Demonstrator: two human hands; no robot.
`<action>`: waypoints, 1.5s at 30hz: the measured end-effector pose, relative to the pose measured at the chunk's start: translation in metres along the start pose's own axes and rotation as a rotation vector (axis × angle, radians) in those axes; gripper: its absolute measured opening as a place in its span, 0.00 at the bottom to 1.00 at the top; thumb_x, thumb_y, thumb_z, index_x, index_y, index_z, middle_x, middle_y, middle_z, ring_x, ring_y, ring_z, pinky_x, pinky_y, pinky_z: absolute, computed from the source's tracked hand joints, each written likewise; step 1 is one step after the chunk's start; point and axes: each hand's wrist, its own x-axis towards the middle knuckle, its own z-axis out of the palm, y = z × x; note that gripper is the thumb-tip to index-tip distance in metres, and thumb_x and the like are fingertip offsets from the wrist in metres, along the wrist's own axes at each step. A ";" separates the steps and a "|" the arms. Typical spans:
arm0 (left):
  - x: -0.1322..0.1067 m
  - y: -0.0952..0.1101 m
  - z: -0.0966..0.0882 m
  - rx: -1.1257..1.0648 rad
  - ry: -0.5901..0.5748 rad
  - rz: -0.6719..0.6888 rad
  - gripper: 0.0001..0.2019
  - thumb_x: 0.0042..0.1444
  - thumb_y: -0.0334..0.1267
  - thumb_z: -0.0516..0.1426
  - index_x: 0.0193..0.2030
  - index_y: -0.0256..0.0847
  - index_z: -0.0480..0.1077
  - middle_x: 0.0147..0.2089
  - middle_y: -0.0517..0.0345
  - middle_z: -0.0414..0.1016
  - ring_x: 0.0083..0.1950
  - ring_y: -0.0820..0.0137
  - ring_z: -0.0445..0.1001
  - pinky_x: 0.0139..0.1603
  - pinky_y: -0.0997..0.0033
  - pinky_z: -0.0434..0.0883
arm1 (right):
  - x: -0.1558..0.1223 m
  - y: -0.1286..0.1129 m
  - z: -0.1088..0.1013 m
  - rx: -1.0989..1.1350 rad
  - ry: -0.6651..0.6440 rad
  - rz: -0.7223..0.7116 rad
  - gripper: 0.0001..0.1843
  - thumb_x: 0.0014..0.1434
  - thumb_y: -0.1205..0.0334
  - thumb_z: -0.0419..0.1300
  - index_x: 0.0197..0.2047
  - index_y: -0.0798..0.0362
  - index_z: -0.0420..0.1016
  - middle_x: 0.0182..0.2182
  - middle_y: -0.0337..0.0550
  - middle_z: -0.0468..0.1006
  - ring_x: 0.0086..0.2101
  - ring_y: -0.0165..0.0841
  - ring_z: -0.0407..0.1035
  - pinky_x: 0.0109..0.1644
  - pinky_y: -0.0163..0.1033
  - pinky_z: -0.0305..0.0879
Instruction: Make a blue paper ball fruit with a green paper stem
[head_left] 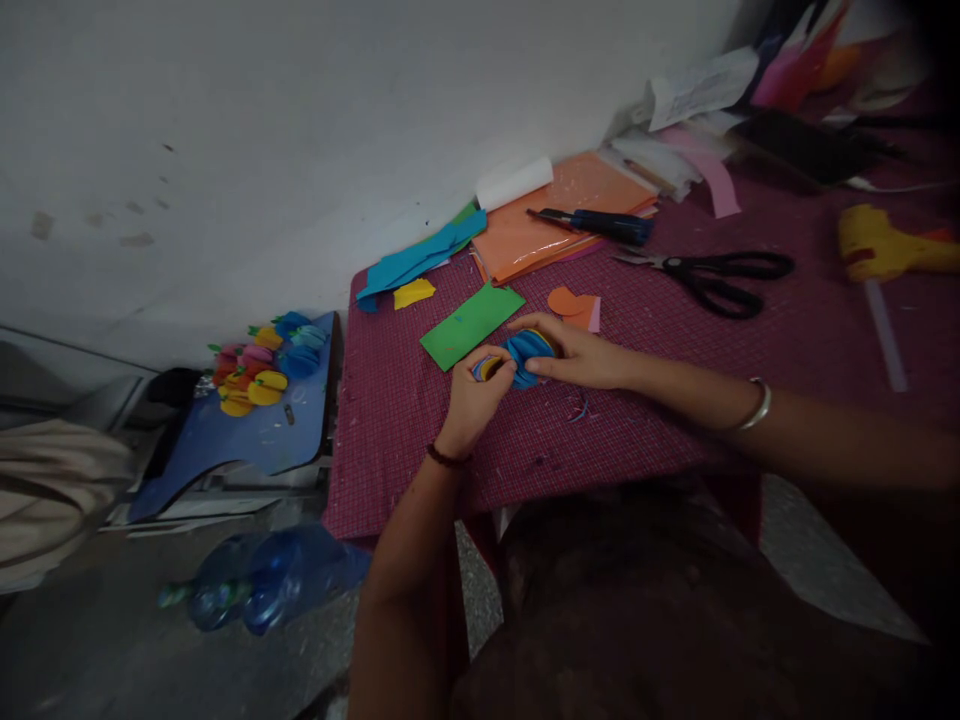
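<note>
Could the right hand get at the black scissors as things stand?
Probably yes: the scissors lie uncovered on the cloth just beyond the right hand, with nothing between. But both it and the left hand grip the blue paper piece.

Much of the blue folded paper piece (529, 350) is covered by the fingers of the left hand (474, 395) and the right hand (581, 358), so its shape cannot be told. The yellow glue gun (874, 243) is cut off by the right edge, and the beige cloth (45, 490) by the left.
</note>
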 end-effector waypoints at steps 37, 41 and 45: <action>0.002 -0.001 -0.002 0.037 0.097 -0.023 0.09 0.48 0.40 0.62 0.28 0.38 0.69 0.22 0.66 0.61 0.23 0.79 0.57 0.24 0.77 0.57 | 0.001 -0.005 -0.004 -0.109 0.106 0.075 0.26 0.51 0.66 0.57 0.55 0.53 0.63 0.45 0.45 0.73 0.39 0.37 0.69 0.43 0.42 0.66; 0.000 -0.003 0.002 0.169 0.097 0.081 0.06 0.48 0.36 0.61 0.25 0.38 0.68 0.23 0.66 0.60 0.26 0.78 0.57 0.28 0.77 0.58 | 0.000 -0.010 0.001 -0.198 0.174 0.129 0.27 0.49 0.66 0.59 0.55 0.53 0.65 0.42 0.44 0.75 0.38 0.36 0.70 0.42 0.40 0.65; -0.001 -0.002 0.002 0.182 0.104 0.085 0.07 0.48 0.37 0.61 0.25 0.38 0.68 0.23 0.66 0.60 0.26 0.78 0.57 0.28 0.76 0.57 | 0.002 -0.008 -0.001 -0.144 0.223 0.152 0.21 0.50 0.68 0.57 0.49 0.55 0.68 0.37 0.42 0.75 0.36 0.34 0.70 0.40 0.38 0.65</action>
